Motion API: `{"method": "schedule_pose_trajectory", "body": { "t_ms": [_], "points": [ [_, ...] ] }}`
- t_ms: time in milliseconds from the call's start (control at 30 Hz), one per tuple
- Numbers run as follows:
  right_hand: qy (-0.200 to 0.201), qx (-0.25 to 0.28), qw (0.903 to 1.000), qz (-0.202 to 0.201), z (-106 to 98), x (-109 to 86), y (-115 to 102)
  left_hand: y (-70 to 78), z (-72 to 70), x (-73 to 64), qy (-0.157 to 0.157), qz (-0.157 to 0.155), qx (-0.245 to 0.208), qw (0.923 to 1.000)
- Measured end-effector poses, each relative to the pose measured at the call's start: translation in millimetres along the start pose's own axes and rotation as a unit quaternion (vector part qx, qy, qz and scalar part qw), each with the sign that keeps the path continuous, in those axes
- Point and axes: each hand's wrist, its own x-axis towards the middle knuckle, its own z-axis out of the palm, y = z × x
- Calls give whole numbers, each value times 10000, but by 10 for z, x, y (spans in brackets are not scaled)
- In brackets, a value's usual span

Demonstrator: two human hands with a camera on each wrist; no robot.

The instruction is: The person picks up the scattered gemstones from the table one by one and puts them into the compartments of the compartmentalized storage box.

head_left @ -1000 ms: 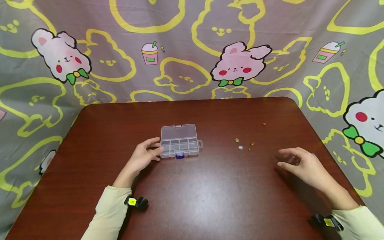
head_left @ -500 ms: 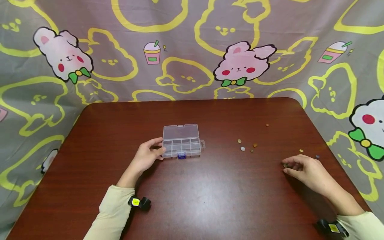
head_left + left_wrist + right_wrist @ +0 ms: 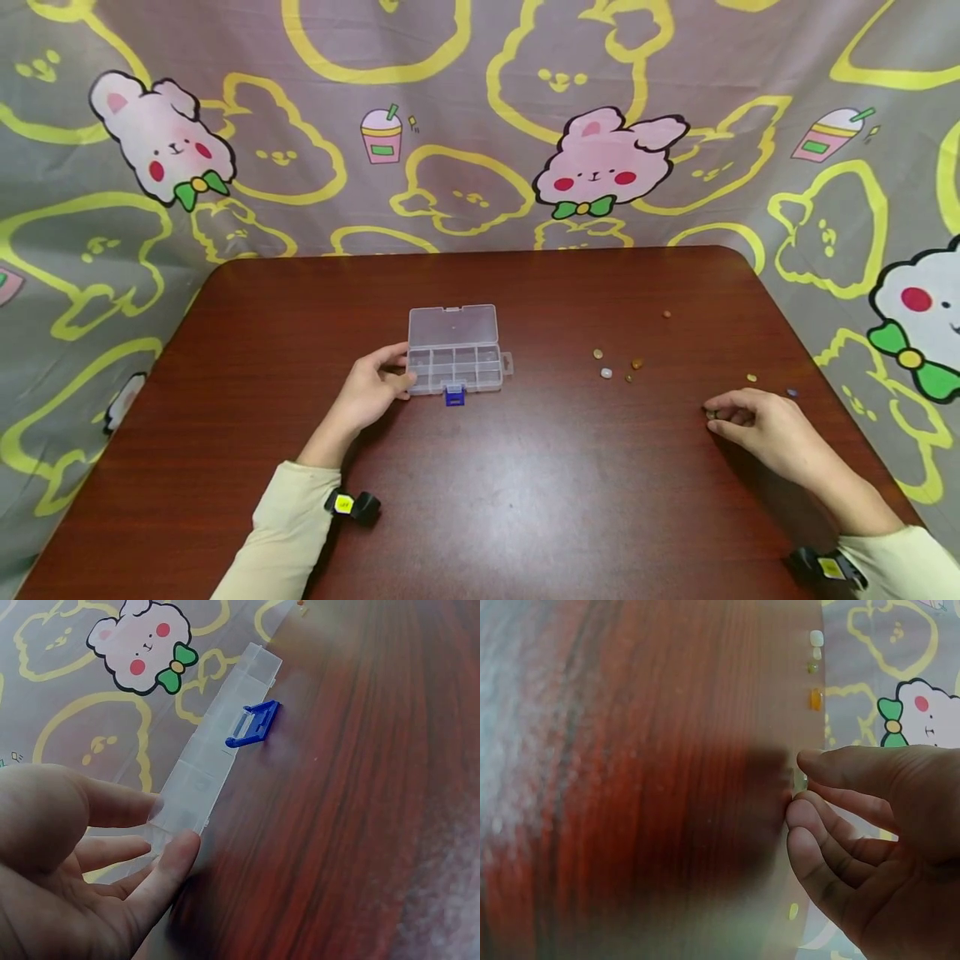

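A clear plastic compartment box (image 3: 453, 367) sits on the table with its lid (image 3: 453, 326) raised at the back and a blue latch (image 3: 454, 396) at the front. My left hand (image 3: 369, 389) grips its left end, thumb at the front corner, as the left wrist view also shows. At the right, the thumb and fingers of my right hand (image 3: 768, 429) pinch a small greenish stone (image 3: 800, 782) close to the tabletop. The fingers partly hide that stone. Just beyond this hand lie a yellow stone (image 3: 752, 378) and a blue stone (image 3: 792, 392).
Between box and right hand lie several small stones: a white one (image 3: 606, 373), a pale yellowish one (image 3: 597, 354), an amber one (image 3: 637, 364) and a tiny one (image 3: 629, 378). Farther back is an orange-brown stone (image 3: 666, 314). A patterned curtain (image 3: 465, 125) surrounds the brown table (image 3: 525, 500).
My right hand has come down slightly nearer the front and pinches the greenish stone, uncovering the yellow and blue ones. The box's blue latch has swung lower. My left hand keeps its grip.
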Motion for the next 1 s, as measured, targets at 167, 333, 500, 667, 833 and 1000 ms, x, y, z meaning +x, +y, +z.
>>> {"method": "schedule_pose_trajectory", "body": {
  "t_ms": [167,333,500,667,833,1000],
  "points": [
    [-14,-29,10000,44,6,8,4,-2,-3,-19,-10,61,100,9999],
    [-24,-49,9999,94,17,8,4,-4,-18,-35,-40,127,199,9997],
    [-106,-88,9998,174,34,7,-8,-2,-26,-49,-98,185,277,9994],
    [-209,-199,9992,276,30,18,-10,6,-32,-50,-164,244,393,9988],
    [-226,-260,9989,304,32,20,-23,16,-38,-47,-161,217,467,9985],
    [-210,-261,9991,273,23,29,-38,20,-49,-54,-175,239,533,9981]
  ]
}}
